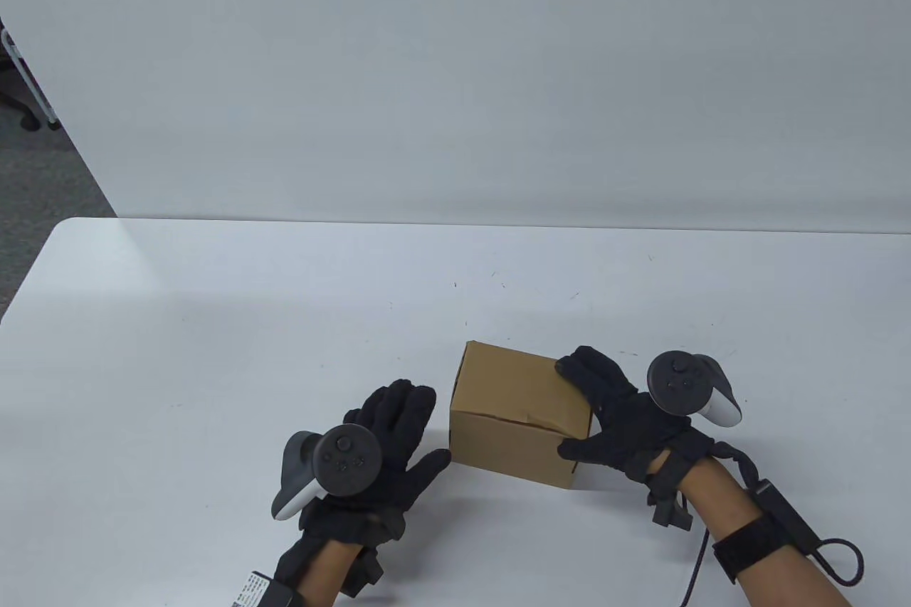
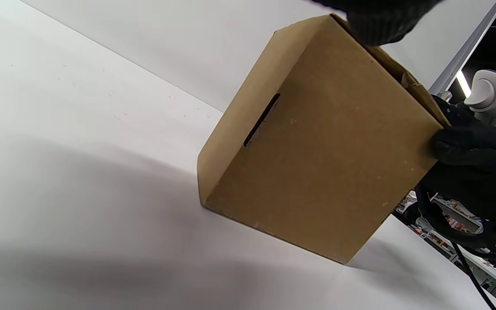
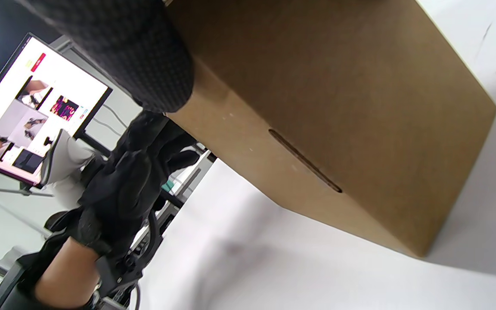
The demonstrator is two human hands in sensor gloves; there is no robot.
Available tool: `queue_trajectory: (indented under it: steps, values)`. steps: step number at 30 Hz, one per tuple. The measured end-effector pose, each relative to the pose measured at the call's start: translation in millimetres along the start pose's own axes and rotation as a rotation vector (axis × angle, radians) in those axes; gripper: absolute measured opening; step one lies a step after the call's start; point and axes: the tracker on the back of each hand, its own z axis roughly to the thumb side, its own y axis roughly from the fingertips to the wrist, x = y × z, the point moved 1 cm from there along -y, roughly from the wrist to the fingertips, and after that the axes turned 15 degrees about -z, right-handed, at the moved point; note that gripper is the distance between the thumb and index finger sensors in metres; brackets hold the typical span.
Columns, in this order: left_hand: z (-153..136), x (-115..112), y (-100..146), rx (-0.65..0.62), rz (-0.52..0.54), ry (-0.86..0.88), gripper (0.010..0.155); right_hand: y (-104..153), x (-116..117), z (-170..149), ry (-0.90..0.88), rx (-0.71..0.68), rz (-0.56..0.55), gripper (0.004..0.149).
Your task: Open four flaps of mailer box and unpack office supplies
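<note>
A closed brown cardboard mailer box (image 1: 516,415) stands on the white table (image 1: 249,322) near its front edge. My right hand (image 1: 598,411) grips the box's right end, fingers (image 1: 587,368) over the top and thumb on the front face near the lower corner. My left hand (image 1: 406,433) lies flat on the table just left of the box, fingers straight, thumb tip close to the box's lower left corner. The left wrist view shows the box (image 2: 325,163) with a narrow slot (image 2: 261,119) in its end face and my right hand (image 2: 472,159) at its edge. The contents are hidden.
A pale partition wall (image 1: 455,66) rises behind the table's far edge. The table's left edge (image 1: 21,294) drops to grey floor. A black cable (image 1: 833,557) loops from my right wrist. Beyond the box (image 3: 360,107), the right wrist view shows a lit monitor (image 3: 37,112).
</note>
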Motion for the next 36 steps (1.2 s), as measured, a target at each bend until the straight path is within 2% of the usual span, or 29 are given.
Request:
queue_trajectory:
  steps: [12,18,25,29,36]
  values:
    - [12.4,-3.8,-0.1,-0.097,-0.029,0.008,0.087,10.4,15.7,12.0,-0.034,-0.049,0.106,0.099]
    - [22.6,-6.5,-2.7,-0.167,-0.068,0.001,0.091,10.9,16.4,10.9,-0.042,-0.02,0.153,0.1]
    - [13.9,-6.2,-18.3,-0.206,-0.151,0.093,0.093,8.1,12.2,32.4,0.171,0.081,0.203,0.1]
    - [10.8,-2.2,-21.2,-0.211,-0.146,0.108,0.096,3.0,13.6,45.2,0.178,0.127,0.185,0.098]
    - [11.9,-6.5,-31.1,-0.246,-0.224,0.131,0.102,10.7,22.5,43.0,0.097,0.115,0.055,0.092]
